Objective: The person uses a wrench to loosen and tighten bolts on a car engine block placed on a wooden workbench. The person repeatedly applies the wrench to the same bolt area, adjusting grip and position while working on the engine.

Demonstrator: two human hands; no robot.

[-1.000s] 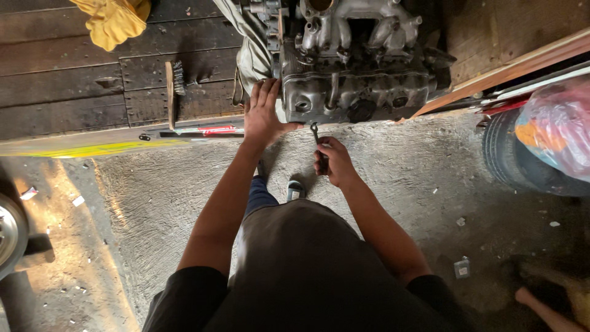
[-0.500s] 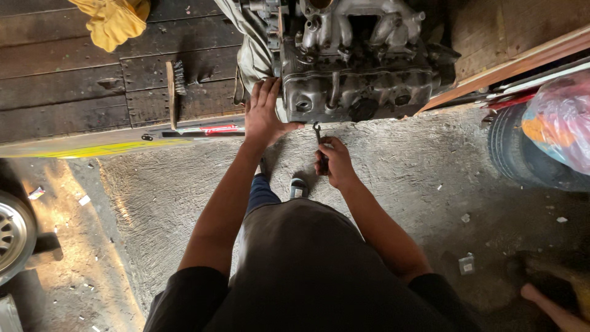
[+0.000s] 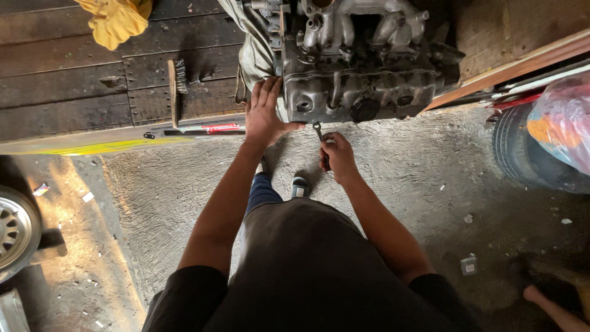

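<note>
Grime covers the engine block (image 3: 362,80) that sits at the edge of the dark wooden platform (image 3: 74,86), and everything else lies around that block. Your left hand (image 3: 265,114) rests flat and open against its near left corner, fingers spread up the metal, thumb pointing toward the middle. Your right hand (image 3: 337,157) is just below the block's near face, fingers curled shut around the handle of a small wrench (image 3: 319,138); the wrench's head points up and sits just under the block's lower edge. Whether it sits on a bolt, you cannot tell from this view.

Left of the block, on the platform, lies a wire brush (image 3: 175,89), and beyond it a yellow cloth (image 3: 117,21). A red-handled tool (image 3: 212,129) lies along the platform's front edge, just left of your left hand. Right of the block stands a tyre (image 3: 522,154) with a pink plastic bag (image 3: 562,123) on it. Your shoe (image 3: 299,186) stands on the concrete floor (image 3: 160,178) below the block. A car wheel (image 3: 15,230) shows far to the left.
</note>
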